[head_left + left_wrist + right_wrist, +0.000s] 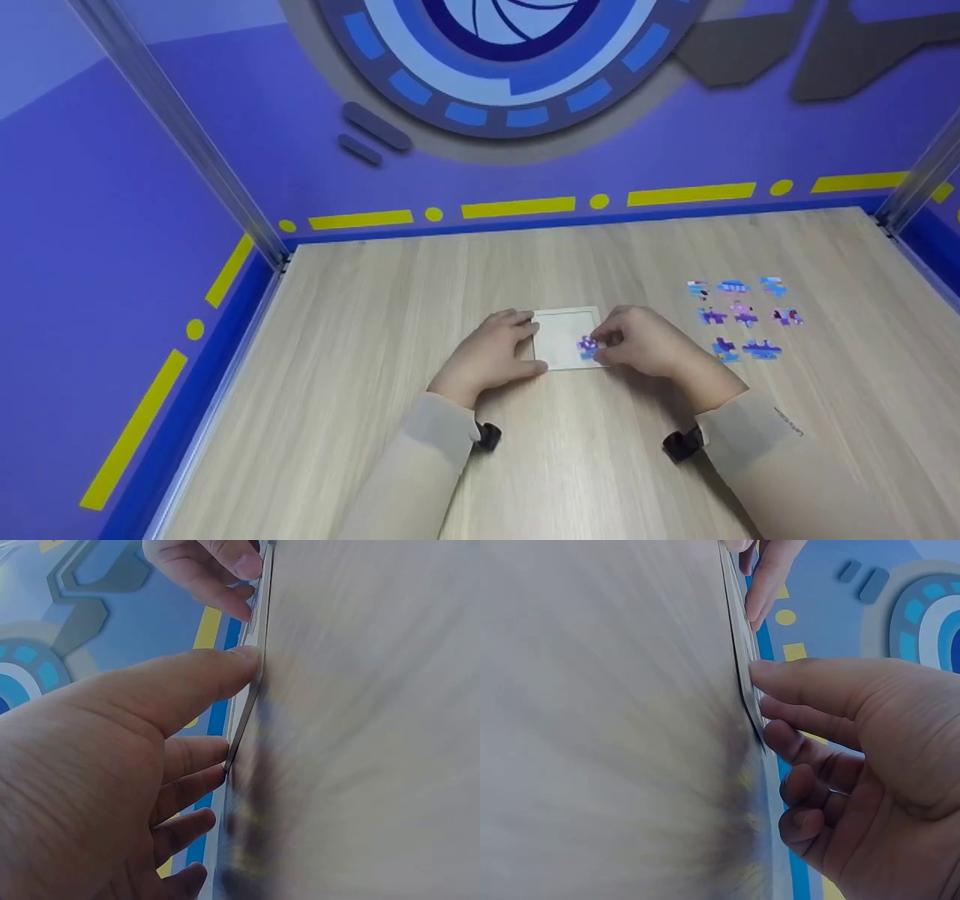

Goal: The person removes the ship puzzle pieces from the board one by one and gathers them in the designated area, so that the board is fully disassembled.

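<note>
A square white puzzle tray [556, 337] with a low raised rim lies on the table between both hands. My left hand [495, 349] steadies its left side, thumb at the near corner and fingers at the far one. In the left wrist view the left thumb [202, 679] is straight against the tray's edge. A purple and blue jigsaw piece [587, 346] is at the tray's near right corner. My right hand [645, 341] pinches at that piece with thumb and index finger; the right wrist view hides the piece itself. The other right fingers [802, 784] are curled.
Several loose jigsaw pieces [742, 311] lie in rough rows on the table to the right of the right hand. The wooden table [360, 337] meets blue-purple walls [225, 112] at the back and left. Black wrist straps [682, 444] show below both hands.
</note>
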The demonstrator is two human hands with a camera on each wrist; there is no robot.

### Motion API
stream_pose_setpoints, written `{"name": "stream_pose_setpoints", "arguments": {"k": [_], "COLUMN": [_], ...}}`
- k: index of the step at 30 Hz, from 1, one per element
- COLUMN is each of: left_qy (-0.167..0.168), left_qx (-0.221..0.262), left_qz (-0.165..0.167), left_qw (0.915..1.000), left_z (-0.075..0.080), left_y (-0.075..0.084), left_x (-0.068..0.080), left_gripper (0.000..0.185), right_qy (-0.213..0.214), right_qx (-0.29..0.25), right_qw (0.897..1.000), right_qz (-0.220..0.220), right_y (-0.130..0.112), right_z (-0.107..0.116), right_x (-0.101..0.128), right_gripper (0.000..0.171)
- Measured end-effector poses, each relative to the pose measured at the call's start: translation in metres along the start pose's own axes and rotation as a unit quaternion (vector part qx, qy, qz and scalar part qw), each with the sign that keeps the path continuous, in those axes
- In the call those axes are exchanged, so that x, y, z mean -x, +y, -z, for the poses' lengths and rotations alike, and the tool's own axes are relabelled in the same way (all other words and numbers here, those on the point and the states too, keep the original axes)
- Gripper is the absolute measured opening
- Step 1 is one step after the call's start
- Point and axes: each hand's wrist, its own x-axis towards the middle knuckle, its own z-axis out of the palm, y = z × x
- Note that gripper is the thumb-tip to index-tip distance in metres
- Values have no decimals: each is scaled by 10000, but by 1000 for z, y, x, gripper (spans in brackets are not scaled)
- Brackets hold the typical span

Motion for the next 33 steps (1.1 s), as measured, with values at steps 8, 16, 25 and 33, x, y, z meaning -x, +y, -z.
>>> {"name": "stream_pose_setpoints", "arguments": {"k": [8,16,25,33], "left_qy": [-39,-11,-15,-36], "left_qx": [38,-8,-36,24], "left_qz": [20,32,7,26], "left_qw": [10000,10000,10000,10000], "left_z": [1,1,0,0], "left_y": [1,0,-1,-1], "left_x": [0,-1,0,0], "left_gripper": [74,74,76,76], "right_qy": [16,0,75,478], "right_qx": [-7,175,252,117], "right_qw": [10000,9998,9996,9985], "right_qz": [-57,38,135,254], "right_y": [4,3,3,0], "right_z": [-1,1,1,6], "right_x": [-2,-3,-5,-5], "right_gripper": [23,19,22,23]}}
